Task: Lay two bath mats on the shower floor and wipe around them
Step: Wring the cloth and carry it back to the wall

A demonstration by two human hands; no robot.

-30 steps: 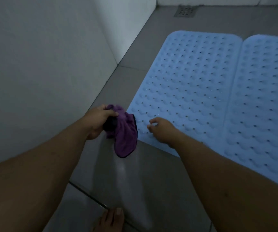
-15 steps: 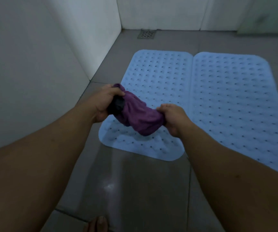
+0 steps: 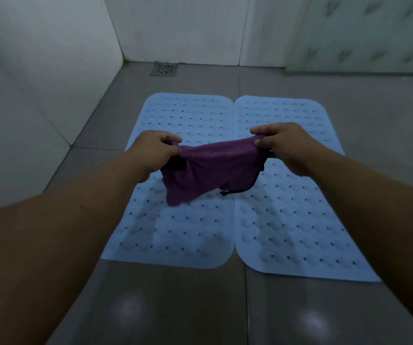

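Two light blue bath mats lie flat side by side on the grey tiled shower floor (image 3: 175, 307): the left mat (image 3: 175, 232) and the right mat (image 3: 287, 232), their long edges almost touching. Above them I hold a purple cloth (image 3: 210, 170) stretched between both hands. My left hand (image 3: 155, 153) pinches its left edge and my right hand (image 3: 285, 145) pinches its right edge. The cloth sags in the middle and hides part of both mats.
A square metal floor drain (image 3: 164, 69) sits in the far left corner. White tiled walls (image 3: 38, 95) close the left and back sides. A patterned panel (image 3: 362, 33) stands at the back right. Bare grey tiles surround the mats.
My right hand took hold of the bunched cloth, and both hands pulled it apart and spread it wide. My view rose and shifted right, so both mats now show whole.
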